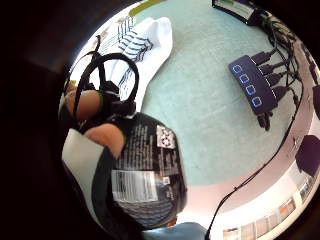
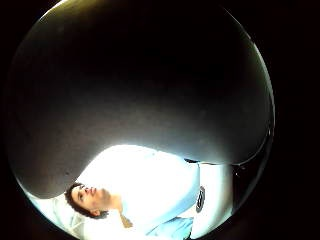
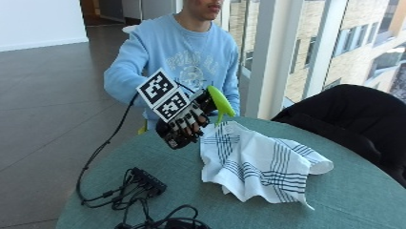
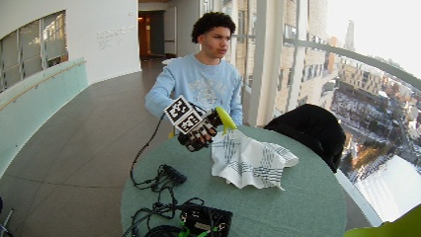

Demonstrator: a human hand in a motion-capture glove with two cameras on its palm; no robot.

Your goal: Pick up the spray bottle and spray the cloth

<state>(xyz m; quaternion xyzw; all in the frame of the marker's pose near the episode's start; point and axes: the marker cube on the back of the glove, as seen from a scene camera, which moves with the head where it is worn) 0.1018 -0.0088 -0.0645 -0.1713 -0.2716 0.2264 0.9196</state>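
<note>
We're up in a high-rise office or campus building here, in a broad curving corridor: grey tiled floor (image 4: 85, 163), a white wall (image 4: 105, 44) with lettering, tall windows (image 4: 309, 54) running floor to ceiling. Outside, brick buildings (image 3: 374, 43) and a city far below. A round green table (image 4: 296, 207) stands by the glass, a black chair (image 4: 315, 128) beside it.

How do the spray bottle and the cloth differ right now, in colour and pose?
The spray bottle is dark with a lime-green head, lifted off the table in the gloved right hand. The cloth is white with dark stripes, lying crumpled on the green table, untouched. The bottle is rigid, the cloth soft.
</note>
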